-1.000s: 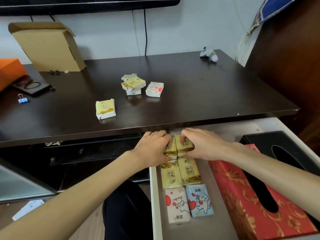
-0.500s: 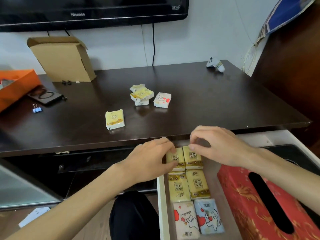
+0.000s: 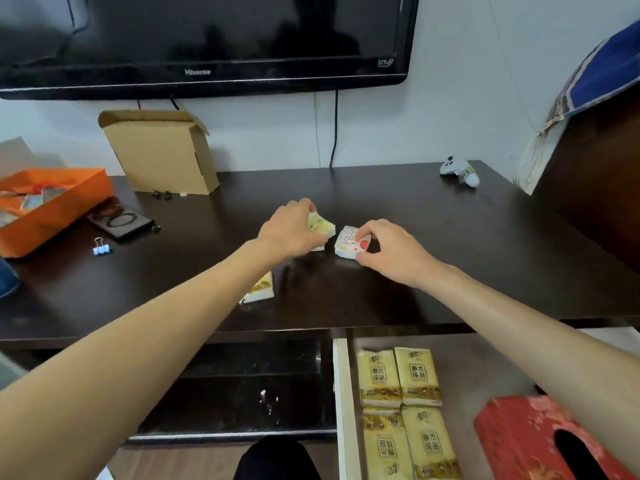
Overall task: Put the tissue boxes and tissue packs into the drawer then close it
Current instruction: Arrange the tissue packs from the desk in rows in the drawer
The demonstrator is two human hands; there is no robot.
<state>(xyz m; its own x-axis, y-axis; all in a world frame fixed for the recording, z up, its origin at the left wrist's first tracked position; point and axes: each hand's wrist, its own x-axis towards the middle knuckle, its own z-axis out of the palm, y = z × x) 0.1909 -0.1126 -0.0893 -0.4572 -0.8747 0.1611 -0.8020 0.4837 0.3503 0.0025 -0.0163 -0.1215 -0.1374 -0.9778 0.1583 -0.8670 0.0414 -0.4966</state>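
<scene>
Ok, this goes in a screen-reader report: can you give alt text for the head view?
Two bare hands reach over a dark desk: the left hand grips yellow tissue packs, the right hand pinches a white pack. Below, an open drawer holds more packs.

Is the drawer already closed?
No, the drawer is pulled out, showing yellow tissue packs and a red tissue box inside.

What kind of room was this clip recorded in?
Most likely a home living room or bedroom. A flat-screen TV hangs on the wall over a dark cabinet top, a game controller lies on it, and the open drawer holds household tissue packs.
</scene>
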